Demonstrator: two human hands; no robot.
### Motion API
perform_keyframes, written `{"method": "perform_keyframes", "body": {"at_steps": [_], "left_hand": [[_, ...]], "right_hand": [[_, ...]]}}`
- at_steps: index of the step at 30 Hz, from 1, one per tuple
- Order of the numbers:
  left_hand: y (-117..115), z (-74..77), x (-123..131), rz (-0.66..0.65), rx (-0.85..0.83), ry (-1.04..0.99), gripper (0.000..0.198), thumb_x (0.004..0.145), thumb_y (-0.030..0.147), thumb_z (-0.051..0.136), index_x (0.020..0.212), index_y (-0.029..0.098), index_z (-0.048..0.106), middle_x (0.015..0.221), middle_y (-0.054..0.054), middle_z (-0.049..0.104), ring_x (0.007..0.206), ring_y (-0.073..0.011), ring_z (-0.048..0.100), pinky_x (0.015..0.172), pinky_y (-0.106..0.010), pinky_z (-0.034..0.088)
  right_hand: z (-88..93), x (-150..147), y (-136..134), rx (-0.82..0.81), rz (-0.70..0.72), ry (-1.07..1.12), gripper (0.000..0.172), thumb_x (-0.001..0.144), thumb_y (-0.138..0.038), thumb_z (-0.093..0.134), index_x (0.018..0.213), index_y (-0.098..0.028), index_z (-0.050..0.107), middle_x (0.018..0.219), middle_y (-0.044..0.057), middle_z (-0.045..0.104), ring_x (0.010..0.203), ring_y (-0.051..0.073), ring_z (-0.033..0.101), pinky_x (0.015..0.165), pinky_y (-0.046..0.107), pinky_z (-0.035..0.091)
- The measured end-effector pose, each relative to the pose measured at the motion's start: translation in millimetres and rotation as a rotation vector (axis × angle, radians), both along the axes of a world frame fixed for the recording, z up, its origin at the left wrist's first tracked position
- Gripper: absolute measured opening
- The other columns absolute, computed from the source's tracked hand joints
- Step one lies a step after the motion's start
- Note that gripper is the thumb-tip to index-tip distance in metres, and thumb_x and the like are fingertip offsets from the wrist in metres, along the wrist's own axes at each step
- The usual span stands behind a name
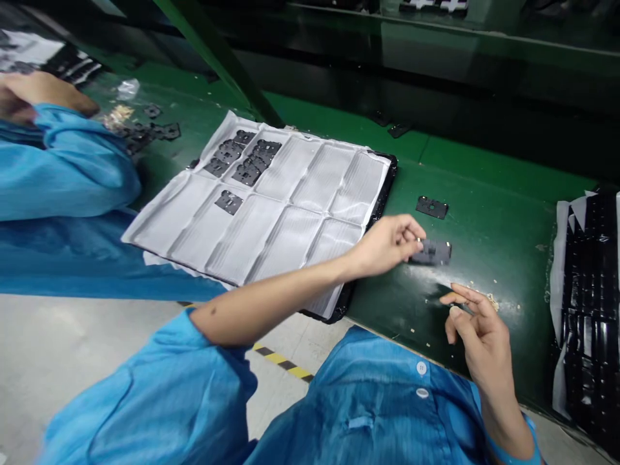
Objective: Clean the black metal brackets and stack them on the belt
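My left hand (391, 244) is closed on one end of a flat black plastic plate (436, 252), held just over the green bench. The plate has small cutouts and light spots at its corners. A similar black plate (432, 207) lies on the bench beyond it. Nearer my body, my right hand (482, 332) is apart from the plate, thumb and fingers drawn together in a pinch. Whatever the fingertips hold is too small to make out. Tiny beige pieces (492, 301) are scattered on the bench beside that hand.
Left of my hands lies a compartmented tray (310, 169) lined with white sheet, several black plates in its far-left pockets. Stacked black trays (593, 310) stand at the right edge. A co-worker's blue sleeve (62, 174) is at the left. A green post (217, 58) rises behind the tray.
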State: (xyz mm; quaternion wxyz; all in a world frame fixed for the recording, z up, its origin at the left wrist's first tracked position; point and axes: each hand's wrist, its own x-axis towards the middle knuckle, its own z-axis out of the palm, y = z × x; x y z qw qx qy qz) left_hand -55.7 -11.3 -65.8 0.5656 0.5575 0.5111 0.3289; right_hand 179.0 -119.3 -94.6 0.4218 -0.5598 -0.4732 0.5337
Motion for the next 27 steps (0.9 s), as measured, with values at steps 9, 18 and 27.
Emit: {"method": "perform_keyframes", "body": {"at_steps": [9, 18, 27], "left_hand": [[116, -29.3, 2, 0.030, 0.157, 0.439, 0.009, 0.088, 0.006, 0.075, 0.091, 0.012, 0.070, 0.073, 0.000, 0.069, 0.060, -0.0101, 0.063, 0.071, -0.027, 0.054], [117, -29.8, -11, -0.039, 0.296, 0.691, 0.020, 0.087, 0.016, 0.078, 0.107, 0.014, 0.075, 0.108, -0.010, 0.075, 0.101, -0.0236, 0.070, 0.100, -0.038, 0.054], [109, -17.1, -12, -0.269, 0.345, 0.909, 0.045, 0.083, 0.029, 0.088, 0.121, 0.018, 0.065, 0.131, -0.012, 0.064, 0.116, -0.0309, 0.068, 0.096, -0.037, 0.051]], "right_hand": [[0.2, 6, -5, 0.040, 0.009, -0.104, 0.024, 0.098, -0.040, 0.071, 0.091, -0.018, 0.080, 0.070, 0.002, 0.070, 0.049, 0.011, 0.056, 0.047, 0.023, 0.049], [-7.7, 5, -5, -0.026, 0.058, -0.106, 0.028, 0.099, -0.044, 0.070, 0.096, -0.019, 0.081, 0.074, 0.002, 0.071, 0.051, 0.011, 0.056, 0.047, 0.022, 0.048], [-20.5, 8, -8, -0.063, 0.049, -0.081, 0.031, 0.100, -0.047, 0.070, 0.098, -0.018, 0.081, 0.076, 0.003, 0.070, 0.051, 0.011, 0.055, 0.047, 0.023, 0.046]]}}
